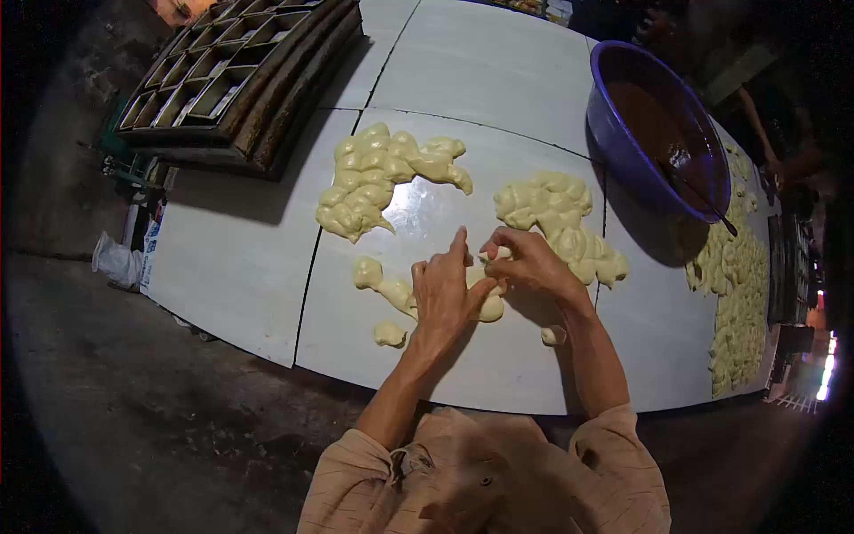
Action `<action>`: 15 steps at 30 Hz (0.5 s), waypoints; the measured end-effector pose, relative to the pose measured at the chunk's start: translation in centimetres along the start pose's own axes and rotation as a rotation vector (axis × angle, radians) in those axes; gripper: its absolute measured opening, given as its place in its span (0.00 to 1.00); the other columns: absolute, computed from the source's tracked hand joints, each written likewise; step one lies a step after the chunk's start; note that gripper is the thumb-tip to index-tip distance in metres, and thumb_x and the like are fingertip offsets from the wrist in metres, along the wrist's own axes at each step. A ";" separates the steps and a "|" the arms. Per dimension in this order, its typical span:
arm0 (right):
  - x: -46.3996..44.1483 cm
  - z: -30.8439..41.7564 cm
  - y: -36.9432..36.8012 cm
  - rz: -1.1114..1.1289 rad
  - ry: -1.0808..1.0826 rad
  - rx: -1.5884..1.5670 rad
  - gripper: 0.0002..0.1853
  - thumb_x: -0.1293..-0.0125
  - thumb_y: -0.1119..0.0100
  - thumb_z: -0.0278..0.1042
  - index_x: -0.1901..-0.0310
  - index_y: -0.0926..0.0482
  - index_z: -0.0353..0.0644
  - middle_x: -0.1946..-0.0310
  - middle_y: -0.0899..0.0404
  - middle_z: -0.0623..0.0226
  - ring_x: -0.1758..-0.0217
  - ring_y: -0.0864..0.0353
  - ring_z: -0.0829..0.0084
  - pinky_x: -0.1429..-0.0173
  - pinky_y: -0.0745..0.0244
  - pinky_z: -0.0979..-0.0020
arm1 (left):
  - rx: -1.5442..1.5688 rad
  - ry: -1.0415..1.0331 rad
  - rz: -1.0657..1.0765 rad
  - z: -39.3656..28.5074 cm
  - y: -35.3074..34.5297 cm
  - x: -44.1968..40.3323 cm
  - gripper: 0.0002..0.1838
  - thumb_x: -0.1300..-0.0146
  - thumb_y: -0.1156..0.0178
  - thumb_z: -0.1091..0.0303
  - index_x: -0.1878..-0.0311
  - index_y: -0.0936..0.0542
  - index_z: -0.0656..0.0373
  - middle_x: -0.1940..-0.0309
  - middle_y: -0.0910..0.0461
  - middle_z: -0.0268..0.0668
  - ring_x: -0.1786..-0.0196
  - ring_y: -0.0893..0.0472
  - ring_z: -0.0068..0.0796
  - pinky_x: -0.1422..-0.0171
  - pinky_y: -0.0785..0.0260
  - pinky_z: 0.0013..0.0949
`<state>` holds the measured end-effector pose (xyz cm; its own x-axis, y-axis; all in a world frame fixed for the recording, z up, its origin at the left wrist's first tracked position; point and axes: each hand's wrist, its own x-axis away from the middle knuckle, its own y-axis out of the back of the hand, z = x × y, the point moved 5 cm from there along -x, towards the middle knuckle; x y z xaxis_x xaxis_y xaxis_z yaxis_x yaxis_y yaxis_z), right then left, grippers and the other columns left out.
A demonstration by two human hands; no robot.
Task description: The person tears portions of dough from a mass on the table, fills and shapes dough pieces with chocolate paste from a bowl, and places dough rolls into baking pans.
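Note:
My left hand (pixel 445 289) lies over pale yellow dough on the white table, its fingers apart and pointing up the table. Just right of it, my right hand (pixel 525 262) pinches a small piece of dough (pixel 495 254) between thumb and fingers. A strip of dough (pixel 391 289) runs out from under my left hand toward the left, and part of a lump (pixel 491 308) shows below the hands. Two small loose pieces sit nearer the front edge, one at the left (pixel 389 334) and one by my right wrist (pixel 552 335).
Beyond my hands are dough clusters at the left (pixel 365 178) and right (pixel 556 209). A purple basin (pixel 605 111) holds brown filling and a utensil. Stacked metal moulds (pixel 258 133) stand at the back left. More dough (pixel 734 285) covers the far right of the table (pixel 231 267).

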<state>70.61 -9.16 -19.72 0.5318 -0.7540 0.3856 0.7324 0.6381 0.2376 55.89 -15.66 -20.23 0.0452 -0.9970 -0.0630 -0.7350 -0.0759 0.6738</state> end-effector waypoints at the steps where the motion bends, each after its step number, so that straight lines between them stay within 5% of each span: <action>1: 0.0 0.1 0.3 -0.006 0.044 0.001 0.13 0.45 0.34 0.34 0.62 0.24 0.38 0.75 0.23 0.70 0.68 0.23 0.79 0.58 0.28 0.74 | -0.023 -0.027 0.021 0.0 -0.3 0.2 0.34 0.45 0.29 0.54 0.37 0.24 0.58 0.61 0.15 0.36 0.55 0.20 0.39 0.45 0.40 0.46; 2: 0.2 0.8 1.2 -0.082 0.197 0.050 0.11 0.44 0.34 0.32 0.62 0.24 0.39 0.74 0.23 0.71 0.70 0.23 0.80 0.61 0.29 0.77 | -0.047 -0.053 0.042 0.0 -0.5 0.3 0.26 0.44 0.30 0.57 0.43 0.20 0.56 0.64 0.16 0.35 0.56 0.21 0.38 0.47 0.41 0.46; 4: 1.5 1.5 2.5 -0.091 0.081 -0.361 0.08 0.39 0.34 0.26 0.61 0.24 0.43 0.66 0.19 0.71 0.64 0.21 0.81 0.57 0.27 0.78 | -0.046 -0.042 -0.006 0.3 -0.9 0.5 0.08 0.41 0.34 0.60 0.61 0.12 0.50 0.70 0.16 0.33 0.57 0.21 0.37 0.48 0.42 0.46; 7: 3.2 0.8 5.2 -0.288 0.100 -0.617 0.08 0.36 0.36 0.29 0.57 0.23 0.43 0.66 0.20 0.73 0.63 0.21 0.81 0.55 0.26 0.75 | -0.080 -0.042 -0.008 0.7 -0.4 0.6 0.12 0.40 0.35 0.57 0.58 0.12 0.52 0.67 0.15 0.34 0.56 0.21 0.38 0.47 0.42 0.47; 9: 4.5 0.7 6.1 -0.367 0.104 -0.729 0.09 0.35 0.38 0.30 0.54 0.23 0.43 0.66 0.21 0.75 0.62 0.21 0.82 0.54 0.26 0.75 | -0.014 -0.061 -0.024 0.3 0.2 0.7 0.30 0.45 0.32 0.45 0.45 0.17 0.57 0.48 0.17 0.40 0.49 0.20 0.39 0.36 0.44 0.51; 11: 5.6 1.5 5.3 -0.407 0.110 -0.758 0.11 0.34 0.39 0.30 0.51 0.23 0.43 0.64 0.21 0.75 0.59 0.20 0.81 0.51 0.26 0.75 | -0.127 -0.128 -0.068 -1.7 0.7 0.3 0.37 0.48 0.29 0.42 0.41 0.20 0.58 0.42 0.20 0.42 0.44 0.21 0.40 0.31 0.47 0.52; 14: 6.4 0.5 4.1 -0.369 0.150 -0.660 0.23 0.33 0.40 0.28 0.38 0.30 0.44 0.56 0.21 0.67 0.54 0.20 0.79 0.46 0.25 0.74 | 0.333 -0.108 0.054 -5.4 1.1 -1.2 0.34 0.48 0.25 0.48 0.42 0.19 0.61 0.48 0.17 0.47 0.42 0.20 0.41 0.36 0.33 0.43; 15: 6.6 0.7 3.4 -0.370 0.209 -0.664 0.27 0.34 0.39 0.28 0.34 0.33 0.45 0.56 0.21 0.66 0.54 0.20 0.78 0.46 0.24 0.73 | 0.472 -0.164 0.053 -6.6 0.7 -1.8 0.25 0.44 0.26 0.60 0.46 0.17 0.62 0.52 0.16 0.45 0.51 0.17 0.36 0.46 0.26 0.35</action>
<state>76.31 -11.86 -15.70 0.2246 -0.9550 0.1939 0.9430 0.1628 -0.2903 59.72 -14.03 -14.80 -0.0794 -0.9808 -0.1783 -0.9611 0.0279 0.2749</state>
